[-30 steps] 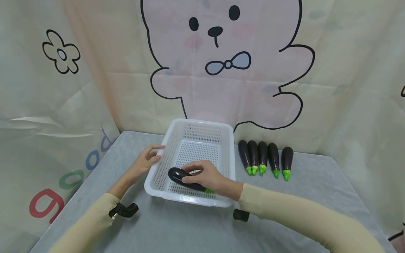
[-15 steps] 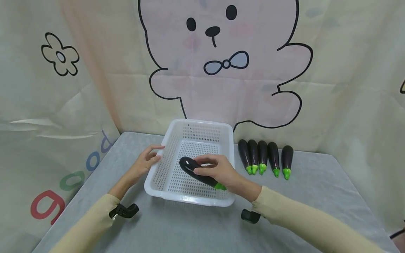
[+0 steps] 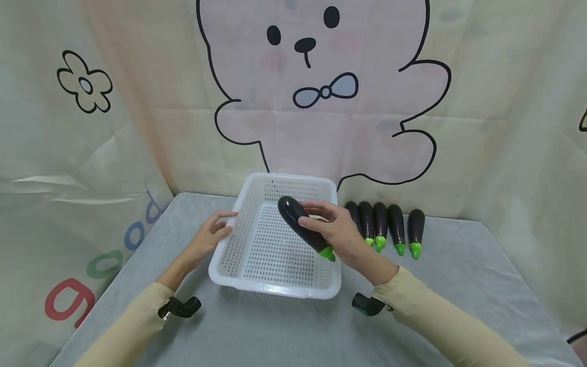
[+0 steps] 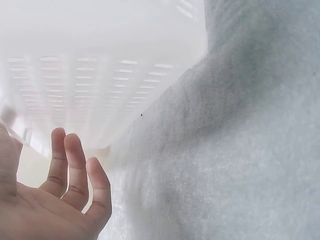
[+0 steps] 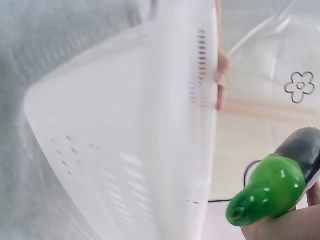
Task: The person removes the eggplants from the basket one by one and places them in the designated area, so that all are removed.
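Observation:
My right hand [image 3: 339, 232] grips a dark purple eggplant [image 3: 302, 227] between thumb and fingers, above the right part of a white slotted plastic basket [image 3: 275, 290]. The eggplant is tilted, its rounded end up to the left and its green stem end [image 5: 270, 190] down to the right, close to the right wrist camera. At the basket's left rim, my left hand [image 3: 208, 237] touches with index finger and thumb. In the left wrist view, the other fingers [image 4: 75, 175] of that hand stand loosely extended beside the basket's outer wall [image 4: 95, 30].
Several more eggplants [image 3: 396, 229] lie side by side right of the basket, green ends toward me. A grey cloth [image 3: 257, 336] covers the table. Behind it hangs a curtain [image 3: 174, 66] printed with a bear and a flower. Dark wrist-worn devices [image 3: 180, 307] jut from both sleeves.
My right hand has lifted the eggplant from low in the basket, up and to the right, and its stem end has swung downward. The left hand stays at the rim.

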Motion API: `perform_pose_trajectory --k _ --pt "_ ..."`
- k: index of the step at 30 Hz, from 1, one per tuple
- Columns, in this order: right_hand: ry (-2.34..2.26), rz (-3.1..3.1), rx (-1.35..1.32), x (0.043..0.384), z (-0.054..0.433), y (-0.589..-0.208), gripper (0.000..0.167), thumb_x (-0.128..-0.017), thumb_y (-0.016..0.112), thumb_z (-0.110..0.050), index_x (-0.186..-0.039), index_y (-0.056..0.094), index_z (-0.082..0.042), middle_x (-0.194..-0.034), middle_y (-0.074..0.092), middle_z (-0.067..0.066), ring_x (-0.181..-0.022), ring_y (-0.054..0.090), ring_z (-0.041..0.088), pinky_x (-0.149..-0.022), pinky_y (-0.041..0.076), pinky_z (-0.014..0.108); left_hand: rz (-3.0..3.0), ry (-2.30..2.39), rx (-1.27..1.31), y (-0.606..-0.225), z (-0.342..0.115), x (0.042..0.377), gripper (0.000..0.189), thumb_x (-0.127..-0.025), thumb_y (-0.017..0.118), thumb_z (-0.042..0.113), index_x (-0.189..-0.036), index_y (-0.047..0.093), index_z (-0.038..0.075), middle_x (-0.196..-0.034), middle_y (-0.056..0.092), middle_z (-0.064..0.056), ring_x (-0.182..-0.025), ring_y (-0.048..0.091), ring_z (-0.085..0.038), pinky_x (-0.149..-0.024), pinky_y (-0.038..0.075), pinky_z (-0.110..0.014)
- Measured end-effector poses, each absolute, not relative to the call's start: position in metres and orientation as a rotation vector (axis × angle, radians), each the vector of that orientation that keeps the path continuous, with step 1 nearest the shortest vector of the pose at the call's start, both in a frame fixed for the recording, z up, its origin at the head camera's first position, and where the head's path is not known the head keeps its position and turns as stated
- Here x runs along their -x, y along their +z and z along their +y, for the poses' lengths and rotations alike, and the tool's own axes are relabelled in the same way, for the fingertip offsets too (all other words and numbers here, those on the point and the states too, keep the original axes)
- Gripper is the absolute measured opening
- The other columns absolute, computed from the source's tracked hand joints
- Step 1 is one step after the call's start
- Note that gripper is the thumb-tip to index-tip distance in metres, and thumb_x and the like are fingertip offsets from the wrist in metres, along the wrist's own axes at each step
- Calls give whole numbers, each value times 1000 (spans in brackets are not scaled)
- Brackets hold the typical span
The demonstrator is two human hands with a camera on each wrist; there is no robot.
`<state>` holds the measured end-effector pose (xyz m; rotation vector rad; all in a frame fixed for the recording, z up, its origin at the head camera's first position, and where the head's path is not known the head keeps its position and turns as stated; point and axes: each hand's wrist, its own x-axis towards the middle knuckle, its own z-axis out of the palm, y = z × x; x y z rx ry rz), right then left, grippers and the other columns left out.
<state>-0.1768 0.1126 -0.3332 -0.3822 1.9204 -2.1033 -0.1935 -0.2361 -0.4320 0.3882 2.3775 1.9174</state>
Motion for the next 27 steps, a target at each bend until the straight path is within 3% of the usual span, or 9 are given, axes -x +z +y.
perform_pose_trajectory --k 13,27 --pt "-2154 2054 311 171 154 -330 46 -93 76 -12 -136 62 -7 -134 56 17 -113 61 32 -88 54 41 2402 1910 -392 -434 -236 194 44 -106 58 18 -147 45 9 -128 53 -30 -94 65 -36 -72 58 -42" --pt "-2186 2160 281 162 201 -350 43 -92 77 -11 -133 64 -5 -124 60 14 -108 61 26 -87 54 35 2391 1913 -397 -434 -236 193 44 -106 57 18 -148 44 8 -127 53 -30 -94 65 -35 -72 58 -40"
